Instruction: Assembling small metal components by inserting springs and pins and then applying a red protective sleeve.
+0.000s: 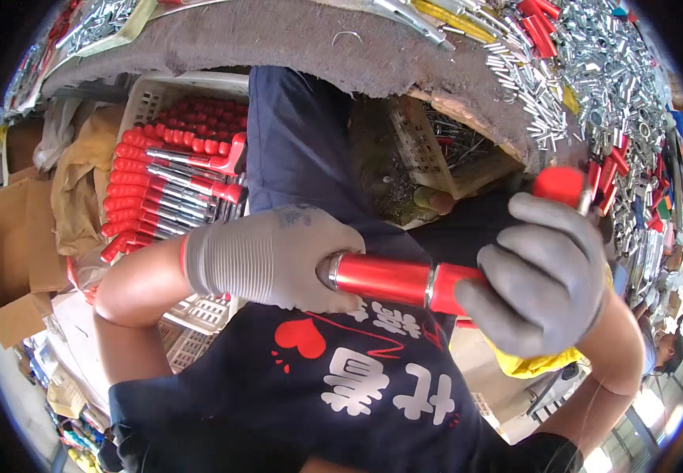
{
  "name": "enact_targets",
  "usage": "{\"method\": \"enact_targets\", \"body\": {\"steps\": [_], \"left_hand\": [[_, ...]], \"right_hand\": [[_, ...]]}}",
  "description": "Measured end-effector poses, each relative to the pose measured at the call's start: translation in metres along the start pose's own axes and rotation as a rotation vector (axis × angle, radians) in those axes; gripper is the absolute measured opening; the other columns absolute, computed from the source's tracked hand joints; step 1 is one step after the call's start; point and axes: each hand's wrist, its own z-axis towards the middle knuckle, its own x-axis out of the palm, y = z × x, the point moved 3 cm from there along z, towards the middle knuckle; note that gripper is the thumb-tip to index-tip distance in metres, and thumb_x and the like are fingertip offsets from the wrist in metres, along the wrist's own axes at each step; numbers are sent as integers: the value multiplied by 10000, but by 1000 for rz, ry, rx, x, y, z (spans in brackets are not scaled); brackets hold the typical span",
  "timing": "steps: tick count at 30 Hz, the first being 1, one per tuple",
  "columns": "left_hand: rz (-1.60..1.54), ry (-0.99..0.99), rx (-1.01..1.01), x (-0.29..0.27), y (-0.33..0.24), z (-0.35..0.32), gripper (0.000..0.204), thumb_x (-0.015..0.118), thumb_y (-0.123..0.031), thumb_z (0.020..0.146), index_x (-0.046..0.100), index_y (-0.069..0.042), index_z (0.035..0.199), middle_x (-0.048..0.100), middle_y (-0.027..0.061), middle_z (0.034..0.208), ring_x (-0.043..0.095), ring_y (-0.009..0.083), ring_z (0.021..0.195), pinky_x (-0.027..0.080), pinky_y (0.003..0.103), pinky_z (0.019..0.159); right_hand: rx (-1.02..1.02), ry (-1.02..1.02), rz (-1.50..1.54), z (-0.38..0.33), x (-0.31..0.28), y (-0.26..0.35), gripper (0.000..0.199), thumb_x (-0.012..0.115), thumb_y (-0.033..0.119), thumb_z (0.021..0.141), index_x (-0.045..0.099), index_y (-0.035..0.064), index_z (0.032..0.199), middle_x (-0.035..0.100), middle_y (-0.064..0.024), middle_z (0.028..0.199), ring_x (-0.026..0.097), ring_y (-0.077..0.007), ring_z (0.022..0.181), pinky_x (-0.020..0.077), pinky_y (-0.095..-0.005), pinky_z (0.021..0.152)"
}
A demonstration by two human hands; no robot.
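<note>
Head view, entry one: my left hand (278,256), in a grey knit glove, has its fingers (334,299) curled tight around the left end of one red tool handle (393,280). The thumb side presses at the handle's metal-rimmed end.

Entry two: my right hand (542,272), in a darker grey glove, is wrapped closed over the right end of the same handle, past a silver ring partway along it. A red block (560,185) sticks up above this hand; I cannot tell whether it belongs to the same tool.

Position: the handle lies level, held in front of my dark shirt, between both fists and clear of the bench.

Step, as I judge it: seating or twisting the grip onto its shaft. The next move likely calls for opposed pressure from both hands, kept in line with the handle.

Count, outward:
- Handles in hand: one.
- Gloved hands: two.
- White plastic crate (148,98) to my left: one, stacked with finished red-handled tools (164,189), too many to count.
- Loose silver metal parts (609,79) on the bench to my right: a heap, uncountable.
- Cardboard box (11,236) at far left: one.
</note>
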Motion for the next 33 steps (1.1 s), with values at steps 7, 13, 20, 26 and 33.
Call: {"method": "enact_targets", "body": {"steps": [7, 13, 20, 26, 33], "left_hand": [[1060, -702, 11, -11, -9, 5, 258, 661, -104, 647, 585, -91, 893, 557, 74, 690, 606, 281, 687, 473, 399, 602], [683, -291, -7, -43, -20, 5, 262, 692, -208, 679, 623, -95, 905, 641, 108, 783, 638, 314, 757, 497, 397, 655], [1082, -720, 282, -27, -19, 18, 105, 608, -212, 724, 564, -136, 782, 498, 23, 670, 557, 220, 634, 428, 379, 550], [956, -575, 146, -42, -16, 38, 147, 627, -188, 744, 624, -109, 868, 593, 96, 678, 626, 276, 653, 474, 393, 580], [493, -106, 77, -28, -20, 31, 189, 596, -204, 760, 596, -51, 869, 651, 160, 776, 650, 320, 774, 504, 411, 709]], "right_hand": [[1603, -78, 1656, -66, 87, 10, 198, 676, 108, 785, 593, 34, 949, 604, -63, 780, 606, -169, 698, 506, -329, 631], [496, 27, 238, -38, 29, -13, 414, 810, 224, 649, 636, 62, 988, 634, -109, 846, 617, -330, 758, 503, -378, 692], [1224, -51, 1524, -92, 98, 9, 373, 735, 284, 791, 627, 30, 1042, 648, -79, 813, 640, -216, 730, 516, -371, 708], [1273, -179, 1717, -95, 105, -1, 343, 694, 348, 820, 631, 49, 976, 615, -64, 746, 632, -238, 712, 522, -376, 738], [601, 105, 430, -71, 45, -24, 415, 753, 219, 697, 621, 53, 1054, 548, -46, 683, 585, -250, 639, 511, -389, 729]]}}
